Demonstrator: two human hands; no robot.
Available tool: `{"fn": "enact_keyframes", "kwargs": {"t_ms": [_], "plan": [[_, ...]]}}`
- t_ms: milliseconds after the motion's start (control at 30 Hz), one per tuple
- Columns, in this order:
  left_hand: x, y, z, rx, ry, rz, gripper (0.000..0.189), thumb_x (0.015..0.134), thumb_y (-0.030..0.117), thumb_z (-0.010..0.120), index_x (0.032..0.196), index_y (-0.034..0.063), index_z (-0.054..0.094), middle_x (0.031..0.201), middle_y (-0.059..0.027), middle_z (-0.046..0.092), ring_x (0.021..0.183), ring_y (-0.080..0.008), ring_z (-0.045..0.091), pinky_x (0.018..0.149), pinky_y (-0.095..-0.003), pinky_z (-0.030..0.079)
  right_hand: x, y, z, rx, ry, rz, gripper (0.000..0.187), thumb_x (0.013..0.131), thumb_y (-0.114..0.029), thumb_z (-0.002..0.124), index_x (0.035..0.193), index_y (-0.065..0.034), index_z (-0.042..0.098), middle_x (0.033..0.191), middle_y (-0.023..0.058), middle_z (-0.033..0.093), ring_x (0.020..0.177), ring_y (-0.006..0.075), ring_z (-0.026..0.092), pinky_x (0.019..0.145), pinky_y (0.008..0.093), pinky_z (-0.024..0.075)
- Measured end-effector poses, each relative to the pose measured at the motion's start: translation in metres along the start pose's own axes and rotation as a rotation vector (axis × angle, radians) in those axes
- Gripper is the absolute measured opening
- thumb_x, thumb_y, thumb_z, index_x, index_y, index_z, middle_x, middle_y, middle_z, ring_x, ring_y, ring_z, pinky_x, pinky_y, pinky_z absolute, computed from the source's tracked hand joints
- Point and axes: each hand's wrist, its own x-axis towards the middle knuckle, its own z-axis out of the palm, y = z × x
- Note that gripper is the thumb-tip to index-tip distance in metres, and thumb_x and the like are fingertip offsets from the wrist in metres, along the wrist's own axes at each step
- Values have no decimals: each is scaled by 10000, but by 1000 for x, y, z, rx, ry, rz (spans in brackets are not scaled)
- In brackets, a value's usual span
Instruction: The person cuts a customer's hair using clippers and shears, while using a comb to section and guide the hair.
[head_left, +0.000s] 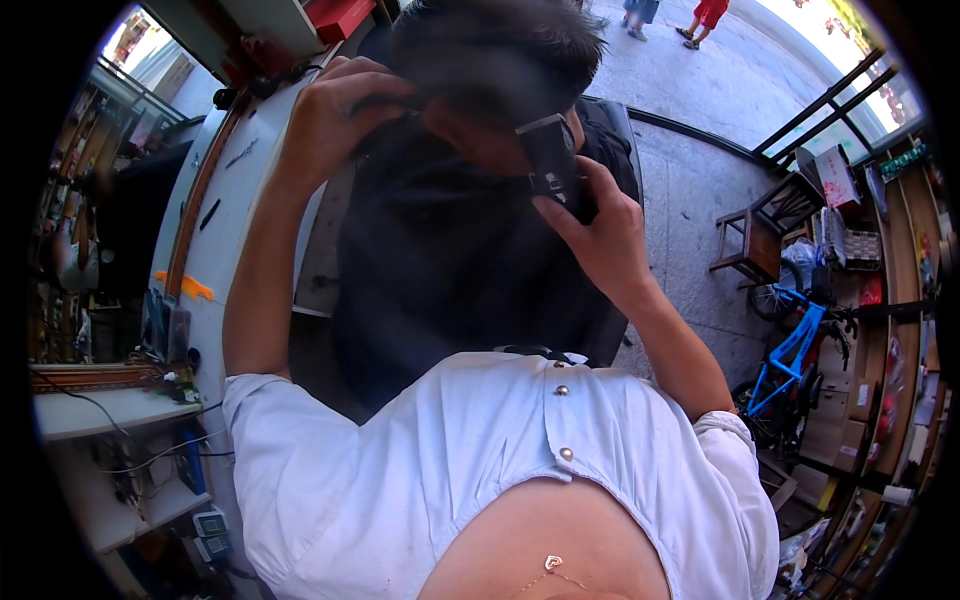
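A seated person with short dark hair (495, 52) is before me, draped in a black barber cape (450, 262). My right hand (607, 225) grips a black hair clipper (551, 154) at the side of the head, its metal blade end pointing up. On the other side, my left hand (337, 112) is raised near the head with its fingers closed around a slim dark object (386, 101), blurred and partly hidden, perhaps a comb. Whether the clipper blade touches the hair cannot be told.
Along the left runs a white counter (232, 187) with a black slim tool (210, 214), scissors (241, 152) and a large mirror (127, 225). To the right stand a wooden chair (757, 240), a blue bicycle (795, 341) and loaded shelves (900, 337). Two people stand outside.
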Motion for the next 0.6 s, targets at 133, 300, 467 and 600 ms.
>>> {"fn": "enact_keyframes", "kwargs": {"t_ms": [133,300,467,600], "plan": [[5,0,2,40,60,87,246,765,75,756,1003,136,742,974,-24,684,974,-177,629,828,-284,528,1,-2,-1,-19,-24,22,515,821,-289,740,1181,15,532,947,186,682,817,295,699,749,343,549],[13,4,0,97,127,252,234,767,82,754,994,139,743,964,-22,688,961,-176,630,808,-284,532,6,-12,0,-41,-1,-41,511,822,-282,737,1177,22,530,943,194,676,836,310,694,753,349,549],[15,13,-2,187,160,356,221,774,78,751,989,129,740,962,-26,690,950,-186,632,788,-289,534,16,-27,5,-25,39,-146,499,823,-272,733,1169,21,526,970,201,663,839,324,688,750,368,551],[7,30,-1,193,257,255,253,774,88,757,1022,124,727,966,-31,691,955,-175,629,776,-289,532,16,-34,7,38,-3,-178,487,815,-268,739,1152,18,533,957,214,653,837,330,682,742,369,545]]}}
